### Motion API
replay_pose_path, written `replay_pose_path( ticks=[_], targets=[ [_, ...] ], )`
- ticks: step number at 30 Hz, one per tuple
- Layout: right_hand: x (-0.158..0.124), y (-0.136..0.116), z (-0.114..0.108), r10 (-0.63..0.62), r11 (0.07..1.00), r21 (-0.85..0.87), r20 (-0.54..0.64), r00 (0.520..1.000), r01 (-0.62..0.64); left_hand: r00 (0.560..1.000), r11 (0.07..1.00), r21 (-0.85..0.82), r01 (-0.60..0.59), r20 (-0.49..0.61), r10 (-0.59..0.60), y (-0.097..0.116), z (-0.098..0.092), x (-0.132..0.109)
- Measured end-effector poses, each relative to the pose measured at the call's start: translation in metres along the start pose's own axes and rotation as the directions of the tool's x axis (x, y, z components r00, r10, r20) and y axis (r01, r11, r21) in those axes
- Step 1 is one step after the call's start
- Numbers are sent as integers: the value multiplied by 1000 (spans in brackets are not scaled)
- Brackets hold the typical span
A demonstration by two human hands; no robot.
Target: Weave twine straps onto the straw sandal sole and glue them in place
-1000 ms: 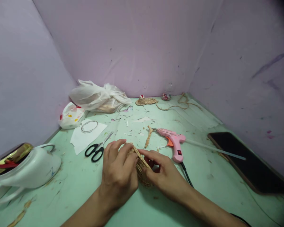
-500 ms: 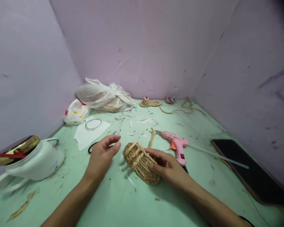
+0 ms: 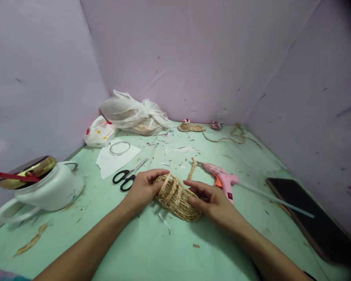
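Observation:
Between my two hands is a small woven straw slipper [image 3: 178, 201], its braided straps facing up and its sole slanting down to the right. My left hand [image 3: 144, 189] pinches the strapped end, thumb and fingers closed on it. My right hand [image 3: 212, 199] grips the other end along its right edge. Black-handled scissors [image 3: 130, 175] lie just beyond my left hand. A pink glue gun [image 3: 220, 175] with an orange trigger rests beyond my right hand, its nozzle close to a short straw braid [image 3: 192, 168].
At left stands a white pot [image 3: 52, 189] with a gold lid tilted on it. A dark phone [image 3: 310, 218] lies at right. Behind are a white plastic bag [image 3: 134, 113], a wire ring on paper [image 3: 117, 158], a straw sole [image 3: 191, 127] and a cord [image 3: 222, 139].
My left hand has moved right and closed on the strapped end of the slipper. My right hand still holds the other end. The view has shifted slightly, and the scissors now show more fully.

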State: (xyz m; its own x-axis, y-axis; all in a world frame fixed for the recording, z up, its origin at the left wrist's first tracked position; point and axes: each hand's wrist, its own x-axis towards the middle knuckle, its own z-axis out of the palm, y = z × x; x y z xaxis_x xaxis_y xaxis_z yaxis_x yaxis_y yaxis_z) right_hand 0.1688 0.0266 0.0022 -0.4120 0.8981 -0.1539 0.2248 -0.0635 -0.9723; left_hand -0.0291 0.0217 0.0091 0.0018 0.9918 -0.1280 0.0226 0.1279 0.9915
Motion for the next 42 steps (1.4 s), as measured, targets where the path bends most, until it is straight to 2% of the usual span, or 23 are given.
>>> replay_pose_path(
  ticks=[5,8,9,10,12,13,15,17,20,22,24,26,28,30,31,33,35,38,42],
  targets=[
    [-7,-13,-8,-48,986,-168,-201,978,14,999,999,-16,-29,-38,28,2,0,-5],
    [-16,-24,-24,-141,931,-364,-404,904,-17,998,999,6,-48,-44,48,2,0,-7],
    [-18,-27,-31,-163,899,-432,-484,860,-73,998,999,15,-46,-49,47,2,0,-8],
    [-21,-29,-39,-147,834,-518,-540,829,-190,997,999,22,-42,-57,44,2,1,-7],
    [-22,-29,-54,12,588,-671,-551,834,-452,997,999,33,-32,-73,34,1,1,-7],
    [-22,-28,-60,79,503,-712,-527,846,-490,997,999,35,-30,-77,33,1,1,-7],
    [-19,-23,-67,162,415,-766,-468,869,-490,996,999,34,-32,-77,34,0,0,-7],
    [-15,-15,-70,190,395,-799,-411,892,-452,997,999,36,-39,-69,41,-1,0,-7],
    [-11,-7,-71,196,430,-802,-365,910,-415,997,998,42,-44,-64,47,-1,0,-8],
    [-8,-5,-72,240,487,-749,-380,893,-449,997,998,42,-47,-60,50,-1,0,-8],
    [-6,-5,-73,302,584,-633,-412,859,-509,997,998,47,-44,-58,47,-1,0,-8],
    [-4,-7,-72,348,761,-398,-416,840,-513,998,998,51,-36,-55,39,-2,-1,-8],
    [-4,-11,-69,361,907,-75,-367,857,-414,998,998,48,-30,-53,33,-3,-1,-7],
    [-7,-16,-65,318,946,168,-306,897,-278,998,999,43,-27,-52,29,-4,-2,-7],
    [-9,-18,-62,271,954,206,-280,921,-218,998,999,40,-25,-54,27,-4,-2,-7],
    [-14,-21,-57,140,984,143,-228,964,-108,998,999,30,-17,-63,19,-3,-1,-7],
    [-20,-22,-53,19,1000,-1,-148,989,-19,997,1000,5,-10,-74,10,-2,0,-7],
    [-25,-22,-52,-95,984,-158,-76,993,82,997,999,-38,0,-75,-3,-2,1,-6],
    [-27,-23,-53,-163,970,-188,-30,986,154,998,997,-71,14,-57,-18,-3,1,-6]
  ],
)
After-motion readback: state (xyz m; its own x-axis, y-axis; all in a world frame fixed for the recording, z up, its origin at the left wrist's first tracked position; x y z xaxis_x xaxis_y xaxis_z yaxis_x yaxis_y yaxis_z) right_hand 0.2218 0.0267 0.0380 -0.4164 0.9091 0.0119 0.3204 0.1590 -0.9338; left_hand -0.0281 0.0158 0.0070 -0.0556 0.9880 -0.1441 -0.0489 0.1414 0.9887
